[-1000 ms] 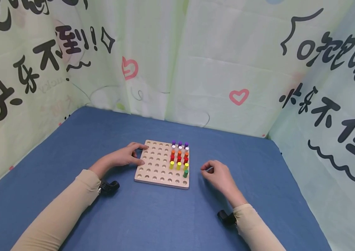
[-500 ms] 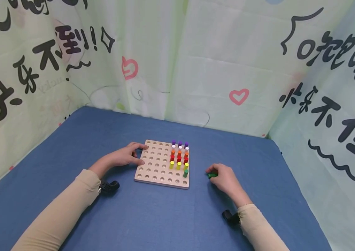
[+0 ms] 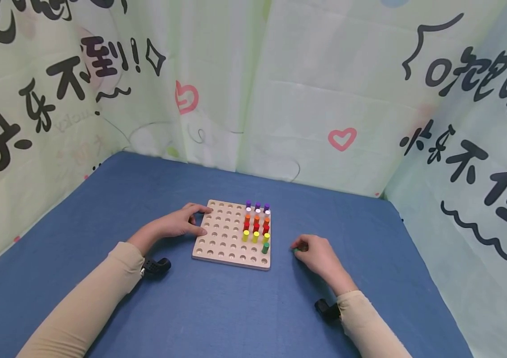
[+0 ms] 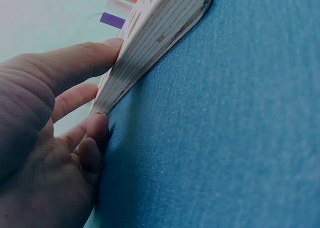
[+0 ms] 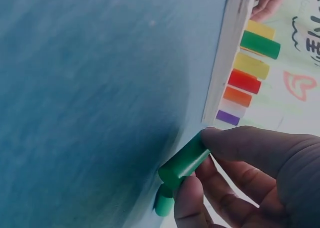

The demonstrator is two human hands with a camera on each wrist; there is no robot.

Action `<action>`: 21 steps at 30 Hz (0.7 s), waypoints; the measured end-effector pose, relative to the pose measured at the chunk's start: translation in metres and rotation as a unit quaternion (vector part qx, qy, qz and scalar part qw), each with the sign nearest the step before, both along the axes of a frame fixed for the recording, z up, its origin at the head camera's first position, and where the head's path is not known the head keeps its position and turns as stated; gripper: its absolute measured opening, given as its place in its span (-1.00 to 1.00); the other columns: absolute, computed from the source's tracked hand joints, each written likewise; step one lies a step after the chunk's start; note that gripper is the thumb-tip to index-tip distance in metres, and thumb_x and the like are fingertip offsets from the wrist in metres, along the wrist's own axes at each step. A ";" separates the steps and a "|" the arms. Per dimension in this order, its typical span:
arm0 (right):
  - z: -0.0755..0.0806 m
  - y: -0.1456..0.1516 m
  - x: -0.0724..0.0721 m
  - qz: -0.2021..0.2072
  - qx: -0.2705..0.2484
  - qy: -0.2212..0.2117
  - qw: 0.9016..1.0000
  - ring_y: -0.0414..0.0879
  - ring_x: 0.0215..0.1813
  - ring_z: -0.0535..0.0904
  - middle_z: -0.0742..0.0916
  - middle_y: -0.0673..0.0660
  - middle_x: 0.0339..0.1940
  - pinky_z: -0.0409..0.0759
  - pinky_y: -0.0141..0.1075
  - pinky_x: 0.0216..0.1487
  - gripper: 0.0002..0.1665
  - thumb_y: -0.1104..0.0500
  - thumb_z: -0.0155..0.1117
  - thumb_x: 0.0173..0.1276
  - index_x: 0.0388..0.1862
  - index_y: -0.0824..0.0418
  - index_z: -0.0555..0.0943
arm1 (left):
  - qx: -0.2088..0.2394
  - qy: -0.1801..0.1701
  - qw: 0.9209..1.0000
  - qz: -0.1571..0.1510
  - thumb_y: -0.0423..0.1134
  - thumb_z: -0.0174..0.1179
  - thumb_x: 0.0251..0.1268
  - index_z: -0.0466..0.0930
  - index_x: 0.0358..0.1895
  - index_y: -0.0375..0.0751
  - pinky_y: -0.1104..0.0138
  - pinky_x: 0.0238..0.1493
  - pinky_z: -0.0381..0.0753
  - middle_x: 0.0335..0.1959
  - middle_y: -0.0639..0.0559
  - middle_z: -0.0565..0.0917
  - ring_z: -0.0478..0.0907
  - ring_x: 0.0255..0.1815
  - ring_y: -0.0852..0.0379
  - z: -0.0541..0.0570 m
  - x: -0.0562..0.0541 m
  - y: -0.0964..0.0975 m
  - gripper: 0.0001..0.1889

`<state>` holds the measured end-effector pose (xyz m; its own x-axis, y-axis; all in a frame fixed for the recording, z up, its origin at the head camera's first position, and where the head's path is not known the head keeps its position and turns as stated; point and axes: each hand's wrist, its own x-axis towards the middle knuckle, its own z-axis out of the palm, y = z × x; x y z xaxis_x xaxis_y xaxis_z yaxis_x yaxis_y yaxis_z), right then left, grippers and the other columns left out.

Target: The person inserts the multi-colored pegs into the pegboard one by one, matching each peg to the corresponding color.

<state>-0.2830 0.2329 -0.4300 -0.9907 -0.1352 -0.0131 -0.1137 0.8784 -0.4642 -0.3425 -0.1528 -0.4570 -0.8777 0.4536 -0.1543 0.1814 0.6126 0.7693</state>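
A wooden pegboard (image 3: 231, 262) lies on the blue table. Purple, white, orange, red and yellow pegs (image 3: 255, 236) fill rows at its right, and one green peg (image 3: 265, 248) stands in front of them. My left hand (image 3: 174, 222) rests its thumb and fingertips on the board's left edge. Right of the board, my right hand (image 3: 318, 253) pinches a loose green peg (image 5: 185, 160) between thumb and fingers, tilted just above the cloth. Another small green piece (image 5: 164, 200) shows just below that peg; whether they touch is hard to tell.
Blue cloth (image 3: 235, 308) covers the table. Pale printed curtains (image 3: 298, 99) with black lettering and hearts hang along the back and both sides. A black wrist camera (image 3: 327, 309) sits below the right hand, another (image 3: 156, 267) by the left.
My right hand first shifted right and toward me, where a green peg came into view in its fingers, then moved slightly back left. The left hand and board stayed still.
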 end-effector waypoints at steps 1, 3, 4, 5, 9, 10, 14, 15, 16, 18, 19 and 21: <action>0.000 -0.001 0.000 -0.002 -0.004 -0.001 1.000 -0.05 -0.23 0.59 0.78 0.14 -0.18 0.63 -0.12 -0.15 -0.85 0.36 0.37 0.34 -0.15 0.23 0.77 | 0.000 0.000 1.000 0.001 -0.09 0.32 0.45 0.26 0.58 -0.14 0.18 -0.15 0.34 0.33 -0.25 0.23 0.32 -0.16 0.00 0.000 0.000 0.000 -0.28; 0.002 -0.002 0.001 -0.002 -0.013 -0.003 1.000 -0.05 -0.24 0.58 0.77 0.13 -0.18 0.61 -0.15 -0.20 -0.85 0.34 0.37 0.34 -0.14 0.22 0.77 | -0.001 0.001 1.000 0.000 -0.09 0.32 0.45 0.26 0.59 -0.13 0.18 -0.14 0.34 0.34 -0.24 0.23 0.32 -0.15 -0.01 -0.001 -0.001 0.000 -0.28; 0.002 -0.003 0.001 -0.001 -0.018 -0.004 1.000 -0.05 -0.23 0.59 0.77 0.13 -0.17 0.61 -0.16 -0.22 -0.86 0.33 0.37 0.35 -0.14 0.22 0.77 | -0.001 0.001 1.000 0.000 -0.09 0.32 0.45 0.26 0.59 -0.13 0.18 -0.13 0.34 0.34 -0.24 0.23 0.32 -0.14 -0.01 -0.001 -0.001 0.000 -0.28; 0.004 -0.004 0.002 -0.002 -0.023 -0.006 1.000 -0.05 -0.23 0.59 0.77 0.13 -0.16 0.60 -0.17 -0.23 -0.87 0.32 0.38 0.35 -0.14 0.22 0.77 | -0.002 0.001 1.000 0.000 -0.09 0.32 0.45 0.26 0.59 -0.12 0.17 -0.13 0.34 0.35 -0.24 0.22 0.32 -0.14 -0.01 -0.001 -0.001 0.000 -0.28; 0.008 -0.008 0.003 -0.003 -0.045 -0.014 0.999 -0.04 -0.20 0.63 0.78 0.12 -0.15 0.61 -0.19 -0.25 -0.89 0.27 0.41 0.35 -0.16 0.18 0.76 | -0.002 0.000 1.000 0.000 -0.08 0.32 0.45 0.26 0.59 -0.11 0.16 -0.12 0.35 0.37 -0.23 0.22 0.33 -0.13 -0.01 -0.001 -0.001 0.000 -0.27; 0.009 -0.010 0.003 -0.006 -0.052 -0.016 0.999 -0.04 -0.19 0.64 0.78 0.11 -0.16 0.61 -0.20 -0.24 -0.90 0.25 0.43 0.34 -0.17 0.17 0.76 | -0.002 0.000 1.000 0.001 -0.08 0.32 0.45 0.26 0.59 -0.11 0.17 -0.12 0.35 0.37 -0.23 0.22 0.33 -0.13 -0.01 -0.001 0.000 0.000 -0.27; 0.013 -0.016 0.003 -0.018 -0.085 -0.025 0.996 -0.06 -0.22 0.65 0.78 0.09 -0.19 0.59 -0.22 -0.22 -0.90 0.18 0.47 0.31 -0.22 0.14 0.73 | -0.003 -0.001 1.000 0.006 -0.07 0.34 0.43 0.28 0.58 -0.10 0.18 -0.14 0.35 0.34 -0.23 0.24 0.33 -0.14 0.00 -0.001 -0.001 0.000 -0.27; 0.014 -0.017 0.003 -0.021 -0.094 -0.027 0.995 -0.08 -0.24 0.65 0.78 0.09 -0.20 0.58 -0.22 -0.22 -0.89 0.16 0.48 0.31 -0.23 0.14 0.72 | -0.003 -0.001 1.000 0.007 -0.07 0.34 0.43 0.28 0.58 -0.10 0.18 -0.14 0.35 0.33 -0.23 0.25 0.33 -0.15 0.00 -0.001 -0.001 0.001 -0.27; 0.015 -0.019 0.003 -0.025 -0.102 -0.029 0.994 -0.09 -0.27 0.66 0.78 0.08 -0.20 0.57 -0.22 -0.22 -0.87 0.14 0.49 0.31 -0.24 0.13 0.72 | -0.004 0.000 1.000 0.007 -0.07 0.34 0.43 0.29 0.58 -0.10 0.19 -0.15 0.35 0.32 -0.23 0.25 0.33 -0.15 0.00 -0.001 -0.001 0.001 -0.27; 0.016 -0.023 0.002 -0.031 -0.123 -0.031 0.991 -0.12 -0.32 0.67 0.78 0.09 -0.21 0.60 -0.23 -0.21 -0.84 0.11 0.50 0.32 -0.25 0.14 0.71 | -0.004 0.001 1.000 0.008 -0.07 0.34 0.42 0.29 0.57 -0.11 0.19 -0.16 0.35 0.31 -0.23 0.26 0.33 -0.16 0.00 0.000 -0.001 0.001 -0.28; 0.017 -0.025 0.001 -0.033 -0.135 -0.032 0.990 -0.14 -0.34 0.69 0.77 0.09 -0.21 0.62 -0.23 -0.21 -0.83 0.11 0.51 0.32 -0.25 0.15 0.70 | -0.004 0.001 1.000 0.008 -0.08 0.34 0.42 0.29 0.57 -0.11 0.19 -0.16 0.35 0.31 -0.23 0.26 0.33 -0.16 0.00 0.000 -0.001 0.001 -0.28; 0.018 -0.030 0.000 -0.033 -0.155 -0.030 0.987 -0.15 -0.37 0.72 0.77 0.10 -0.23 0.65 -0.24 -0.20 -0.81 0.10 0.52 0.32 -0.28 0.17 0.70 | -0.004 0.001 1.000 0.008 -0.08 0.34 0.43 0.29 0.57 -0.11 0.19 -0.15 0.35 0.33 -0.23 0.25 0.33 -0.16 0.00 0.000 -0.001 0.001 -0.28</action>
<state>-0.2829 0.2027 -0.4120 -0.9962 -0.0769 -0.0406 -0.0248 0.6984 -0.7153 -0.3431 -0.1519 -0.4566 -0.8854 0.4378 -0.1564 0.1727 0.6221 0.7637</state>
